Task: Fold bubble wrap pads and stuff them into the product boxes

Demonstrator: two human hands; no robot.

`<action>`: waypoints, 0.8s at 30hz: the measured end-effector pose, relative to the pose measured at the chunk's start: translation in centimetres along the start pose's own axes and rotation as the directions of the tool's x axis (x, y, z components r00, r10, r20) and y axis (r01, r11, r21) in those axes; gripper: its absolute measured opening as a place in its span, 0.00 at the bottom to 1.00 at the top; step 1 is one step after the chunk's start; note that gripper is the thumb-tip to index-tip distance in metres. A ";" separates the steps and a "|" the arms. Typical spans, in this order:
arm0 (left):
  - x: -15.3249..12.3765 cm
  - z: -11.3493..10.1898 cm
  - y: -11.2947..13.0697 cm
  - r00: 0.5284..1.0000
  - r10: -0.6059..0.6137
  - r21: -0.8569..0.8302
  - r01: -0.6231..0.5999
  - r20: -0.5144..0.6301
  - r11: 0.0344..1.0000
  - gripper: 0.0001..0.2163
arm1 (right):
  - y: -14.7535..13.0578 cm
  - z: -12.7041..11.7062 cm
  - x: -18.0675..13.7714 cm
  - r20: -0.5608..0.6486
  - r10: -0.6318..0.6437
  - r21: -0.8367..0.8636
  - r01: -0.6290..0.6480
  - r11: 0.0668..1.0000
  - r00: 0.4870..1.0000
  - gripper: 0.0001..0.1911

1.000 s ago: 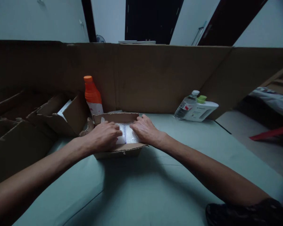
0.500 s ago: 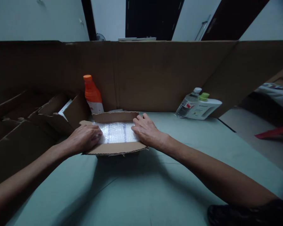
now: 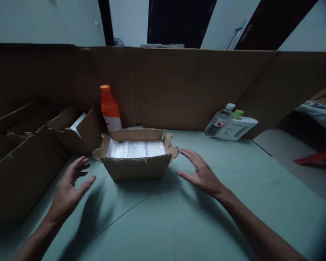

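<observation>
A small cardboard box [image 3: 137, 169] stands on the green-covered surface [image 3: 163, 221], its flaps raised. Bubble-wrapped white contents [image 3: 137, 149] fill it near the top; what the wrap covers cannot be made out. To the left of the box, my left hand [image 3: 72, 185] hovers with fingers and thumb apart, holding nothing. My right hand [image 3: 199, 172] is just off the box's right side, also spread and without anything in it. Neither hand appears to touch the box.
An orange bottle [image 3: 110, 108] stands behind the box. Open cardboard boxes [image 3: 24, 170] line the left side. A clear plastic bottle [image 3: 218, 120] and a white jug [image 3: 236, 127] with a green cap lean at the back right. A tall cardboard wall [image 3: 190, 87] runs behind.
Both hands have let go of the box and moved outward, the left one also toward me. The front flap now hangs down, and the side flaps stand up.
</observation>
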State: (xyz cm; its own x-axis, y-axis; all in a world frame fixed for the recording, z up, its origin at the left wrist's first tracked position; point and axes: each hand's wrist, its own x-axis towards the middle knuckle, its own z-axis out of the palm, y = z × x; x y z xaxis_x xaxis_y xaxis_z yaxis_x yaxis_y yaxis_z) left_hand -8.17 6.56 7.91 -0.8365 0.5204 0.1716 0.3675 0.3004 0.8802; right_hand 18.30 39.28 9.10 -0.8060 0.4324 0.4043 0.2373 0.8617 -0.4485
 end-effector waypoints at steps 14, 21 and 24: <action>1.4 9.4 6.0 0.966 0.201 -0.277 -0.150 0.164 0.949 0.23 | -1.7 1.3 1.0 -0.069 0.359 0.261 -0.331 0.907 0.931 0.22; 0.4 0.6 10.4 0.982 0.169 -0.290 -0.185 -0.080 0.939 0.21 | -10.1 -1.6 6.0 -0.157 0.132 0.335 -0.073 0.939 0.979 0.26; 0.9 -2.6 11.4 0.944 0.196 -0.301 -0.274 -0.266 0.913 0.20 | -12.7 -1.2 9.6 -0.175 -0.030 0.413 0.101 0.905 0.984 0.31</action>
State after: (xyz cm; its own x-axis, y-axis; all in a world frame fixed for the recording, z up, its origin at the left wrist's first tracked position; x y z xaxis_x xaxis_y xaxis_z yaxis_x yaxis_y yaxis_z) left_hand -5.78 8.39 19.22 -0.8258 0.3372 0.4521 0.4427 -0.1093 0.8900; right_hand 8.22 32.78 19.58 -0.7055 0.4460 0.5508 -0.0909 0.7138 -0.6944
